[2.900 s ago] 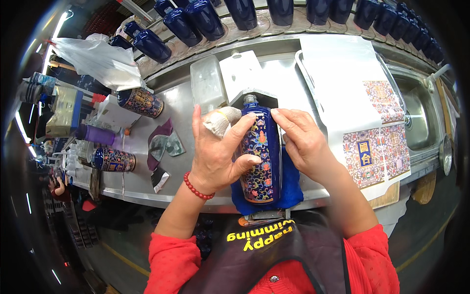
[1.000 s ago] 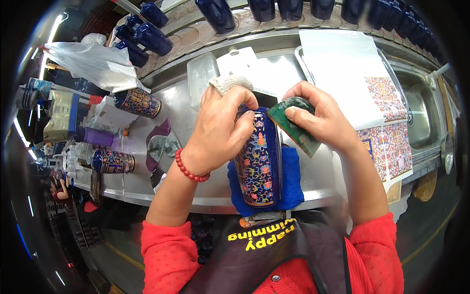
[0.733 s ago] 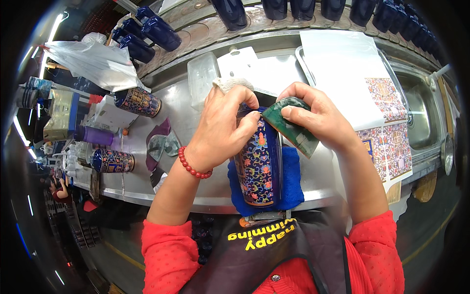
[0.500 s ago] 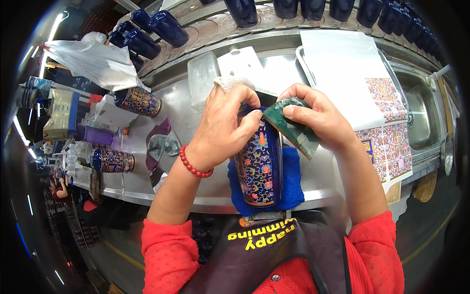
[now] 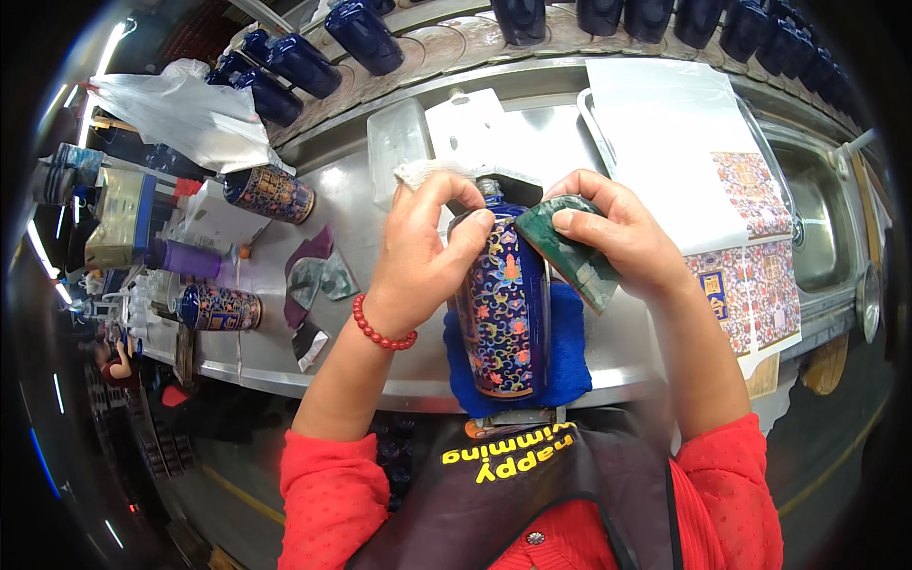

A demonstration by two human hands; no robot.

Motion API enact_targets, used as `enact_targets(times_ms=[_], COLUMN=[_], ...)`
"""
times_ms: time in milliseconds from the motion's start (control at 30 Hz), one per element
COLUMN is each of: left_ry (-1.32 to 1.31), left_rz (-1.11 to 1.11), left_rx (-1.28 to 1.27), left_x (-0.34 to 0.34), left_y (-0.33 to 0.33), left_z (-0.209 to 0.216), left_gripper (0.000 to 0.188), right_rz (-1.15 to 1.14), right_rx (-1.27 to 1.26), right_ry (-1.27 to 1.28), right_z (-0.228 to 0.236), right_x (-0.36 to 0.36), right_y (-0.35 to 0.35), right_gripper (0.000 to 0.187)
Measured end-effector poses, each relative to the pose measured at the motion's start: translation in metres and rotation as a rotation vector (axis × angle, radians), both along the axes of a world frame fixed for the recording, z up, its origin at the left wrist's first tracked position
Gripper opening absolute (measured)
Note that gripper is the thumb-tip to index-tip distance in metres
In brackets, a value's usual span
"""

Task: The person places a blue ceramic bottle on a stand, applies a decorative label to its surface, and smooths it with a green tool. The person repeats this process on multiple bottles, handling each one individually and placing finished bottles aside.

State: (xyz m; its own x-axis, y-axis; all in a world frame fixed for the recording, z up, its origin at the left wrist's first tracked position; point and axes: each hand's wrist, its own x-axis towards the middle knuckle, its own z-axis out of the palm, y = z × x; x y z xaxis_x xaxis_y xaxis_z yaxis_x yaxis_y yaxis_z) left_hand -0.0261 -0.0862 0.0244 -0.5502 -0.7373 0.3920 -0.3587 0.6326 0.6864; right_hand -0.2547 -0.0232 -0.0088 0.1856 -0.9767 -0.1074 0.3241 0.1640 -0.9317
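Observation:
A dark blue bottle point(image 5: 508, 304) with a colourful floral decal stands in front of me, its neck pointing away, over a folded blue towel point(image 5: 570, 347). My left hand point(image 5: 423, 233), a red bead bracelet at the wrist, has its thumb and curled fingers closed at the bottle's left shoulder. White cloth point(image 5: 426, 173) shows behind those fingers; whether they hold it is unclear. In my right hand point(image 5: 613, 228) a flat, dark green marbled scraper point(image 5: 567, 252) is pinched between thumb and fingers. Its left corner is close to the bottle's right shoulder.
Printed floral decal sheets point(image 5: 746, 294) lie at right, beside a steel sink point(image 5: 822, 228). Decorated bottles point(image 5: 220, 309) rest at left near marbled scraps point(image 5: 323, 280). Plain blue bottles point(image 5: 518, 21) line a conveyor point(image 5: 446, 46) at the back. A clear plastic tub point(image 5: 399, 142) sits behind my left hand.
My left hand has shifted slightly left and the white cloth with it, exposing the bottle's neck. My right hand keeps its grip on the scraper. Blue bottles along the back have moved right.

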Motion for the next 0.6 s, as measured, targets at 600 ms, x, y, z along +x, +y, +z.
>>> enact_targets(times_ms=[600], left_ry=[-0.044], left_rz=[-0.009], left_rx=[-0.035], left_x=[-0.011], left_y=[-0.004], left_z=[-0.005], left_gripper=[0.018], right_rz=[-0.050], right_rx=[0.102], right_ry=[-0.227], right_z=[-0.005], right_x=[0.004], right_y=[0.008], right_gripper=[0.023])
